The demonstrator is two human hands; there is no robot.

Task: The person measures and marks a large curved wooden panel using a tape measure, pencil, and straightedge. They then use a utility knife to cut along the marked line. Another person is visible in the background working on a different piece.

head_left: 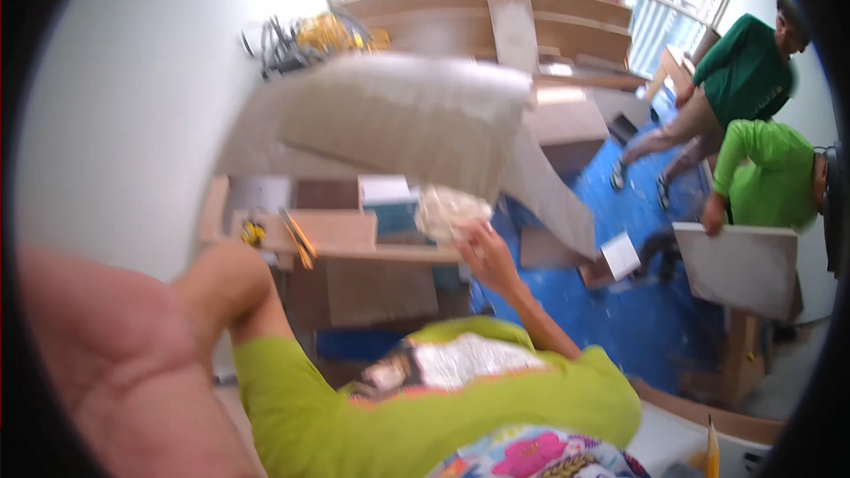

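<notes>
Close to the camera at the lower left, my left hand (106, 345) is raised, with the elbow bent. Only a large, blurred stretch of wrist and palm shows; its fingers are out of sight. My right hand (482, 252) reaches forward at the middle, its fingers closed on a crumpled off-white cloth (447, 212). The cloth is blurred and could be a wadded glove. Just beyond it, a large grey-beige sheet (398, 115) spreads across the work area. Left of the cloth, a wooden board (341, 228) carries an orange-and-black hand tool (299, 239) and a small yellow tool (252, 232).
At right, a person in bright green (766, 168) grips a pale panel (739, 270); another in dark green (744, 71) stands behind. Blue sheeting (611, 319) covers the floor. Cables (310, 40) lie at the back left; wooden panels (425, 22) lean under the window. A pencil (713, 451) shows lower right.
</notes>
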